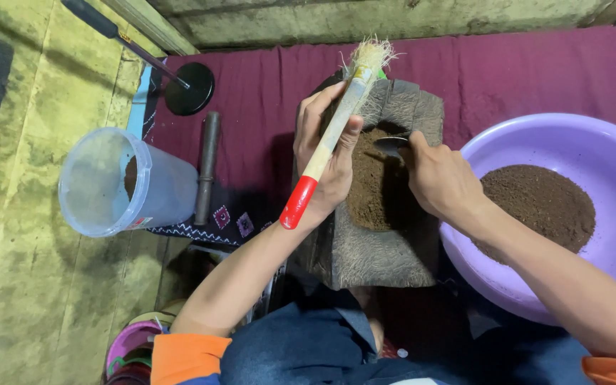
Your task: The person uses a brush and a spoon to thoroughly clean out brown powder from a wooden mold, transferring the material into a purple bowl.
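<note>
The left hand (pixel 326 160) has its grip closed around a brush (pixel 336 128). The brush has a pale wooden handle with a red end and light bristles, and it stands tilted, with the bristles up and away from the person and the red end down near the wrist. The same hand rests on the left edge of a grey stone mortar (pixel 386 242), a rough block with a hollow on top. Brown powder (pixel 372 189) lies in this hollow.

The right hand (pixel 440 178) has its grip clenched on a metal spoon (pixel 391 145). The bowl of the spoon is over the powder, at the upper part of the hollow; the handle is hidden inside the fist.

Just beside the mortar on the right stands a purple basin (pixel 536 135), and a heap of the same brown powder lies in it. The right forearm passes over its near rim.

On the left, a clear plastic jar (pixel 119 182) lies on its side on the floor, with a little powder inside. Near it a dark pestle (pixel 207 167) lies on the maroon cloth (pixel 251 93) which is under the mortar.
</note>
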